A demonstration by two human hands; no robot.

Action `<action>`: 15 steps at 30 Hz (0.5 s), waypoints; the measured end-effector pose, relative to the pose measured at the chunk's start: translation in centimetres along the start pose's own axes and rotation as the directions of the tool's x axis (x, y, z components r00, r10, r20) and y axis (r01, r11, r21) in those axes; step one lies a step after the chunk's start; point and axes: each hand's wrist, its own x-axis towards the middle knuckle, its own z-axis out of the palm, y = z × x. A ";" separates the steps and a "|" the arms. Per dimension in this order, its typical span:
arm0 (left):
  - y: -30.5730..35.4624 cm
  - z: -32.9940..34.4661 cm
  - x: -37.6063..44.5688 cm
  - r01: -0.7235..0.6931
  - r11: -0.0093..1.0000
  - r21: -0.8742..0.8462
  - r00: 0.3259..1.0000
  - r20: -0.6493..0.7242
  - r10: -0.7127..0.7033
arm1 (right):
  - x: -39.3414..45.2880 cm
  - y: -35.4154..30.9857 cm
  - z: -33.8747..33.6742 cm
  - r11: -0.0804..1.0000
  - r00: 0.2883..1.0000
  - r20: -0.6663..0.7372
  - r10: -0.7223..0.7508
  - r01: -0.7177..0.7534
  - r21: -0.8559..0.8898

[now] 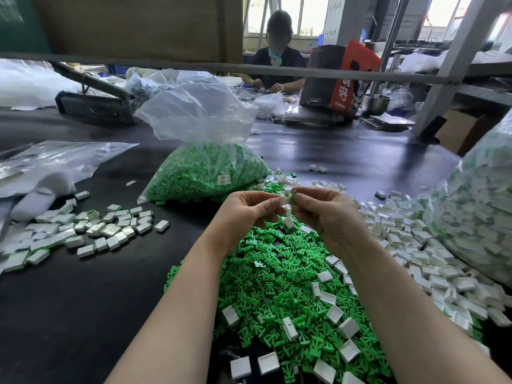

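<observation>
White cap (283,201), grn clip (292,197) btwn fingertips (301,200)

Red-black carton (339,79), upper right of frame: big white Chinese chars on red face, one looks like "湖"; small white print on black side, too small to read. White sticker (225,179) on bag of green parts (205,173), center: green chars, blurred, illegible.

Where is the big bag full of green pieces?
In the head view, the bag of green pieces stands mid-table, just beyond the left hand, with the loose green pile in front of it.
</observation>
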 end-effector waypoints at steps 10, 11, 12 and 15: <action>0.1 0.3 0.0 0.018 1.000 -0.021 1.000 0.011 -0.018 | -0.1 0.4 0.3 0.999 1.000 -0.012 0.021 -0.020 0.050; 0.1 0.3 0.0 0.018 0.999 -0.029 1.000 0.012 -0.018 | -0.1 0.5 0.3 0.998 1.000 -0.014 0.021 -0.021 0.058; 0.1 0.4 0.0 0.019 0.999 -0.034 1.000 0.011 -0.019 | -0.1 0.6 0.3 0.998 1.000 -0.016 0.018 -0.017 0.062; 0.1 0.5 0.0 0.026 0.998 -0.055 1.000 0.004 -0.026 | 0.0 0.8 0.5 0.999 1.000 -0.024 -0.005 0.006 0.036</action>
